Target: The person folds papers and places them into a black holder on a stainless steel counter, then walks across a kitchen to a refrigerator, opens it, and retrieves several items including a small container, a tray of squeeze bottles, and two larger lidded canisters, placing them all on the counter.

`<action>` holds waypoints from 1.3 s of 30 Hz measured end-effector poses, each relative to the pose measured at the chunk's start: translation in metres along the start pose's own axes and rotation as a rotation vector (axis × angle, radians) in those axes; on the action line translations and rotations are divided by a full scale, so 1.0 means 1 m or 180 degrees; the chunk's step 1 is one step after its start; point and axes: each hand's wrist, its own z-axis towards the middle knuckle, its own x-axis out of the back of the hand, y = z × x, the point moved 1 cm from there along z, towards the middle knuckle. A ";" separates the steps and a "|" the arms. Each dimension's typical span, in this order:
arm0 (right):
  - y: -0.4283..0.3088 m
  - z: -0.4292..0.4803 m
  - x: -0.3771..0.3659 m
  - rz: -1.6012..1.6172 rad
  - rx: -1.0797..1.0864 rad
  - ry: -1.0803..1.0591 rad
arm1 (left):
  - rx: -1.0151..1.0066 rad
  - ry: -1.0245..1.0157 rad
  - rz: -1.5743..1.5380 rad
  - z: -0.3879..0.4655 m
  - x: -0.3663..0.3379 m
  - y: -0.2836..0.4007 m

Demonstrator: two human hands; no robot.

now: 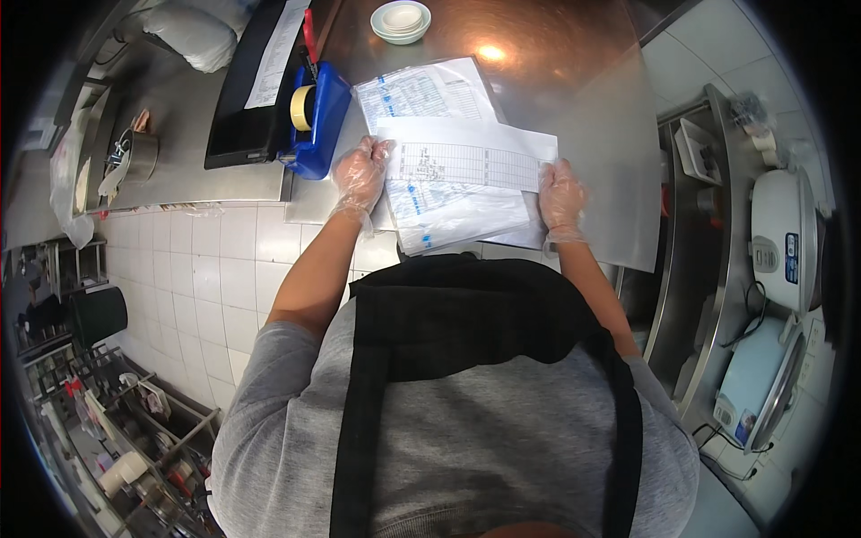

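Observation:
Both my hands wear clear plastic gloves. My left hand [361,173] grips the left edge of a printed paper sheet [471,158] with a table grid, and my right hand [563,195] pinches its right edge. The sheet is stretched between them, above clear plastic sleeves [457,215] with blue marks that hold more papers. These sleeves lie near the front edge of the steel table [592,134]. Left of them stands a blue tape dispenser [325,121] with a roll of yellowish tape [302,108] and a red-handled item in it.
Small stacked white dishes [401,22] sit at the table's far side. A black device or case [239,128] with a paper strip lies left, near a metal container [140,156]. Rice cookers [780,242] stand on the right; a wire rack [168,437] is at lower left.

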 end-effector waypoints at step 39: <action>-0.023 0.004 0.019 -0.0120 0.0314 0.0051 | -0.1377 -0.1124 0.1233 -0.062 0.012 0.005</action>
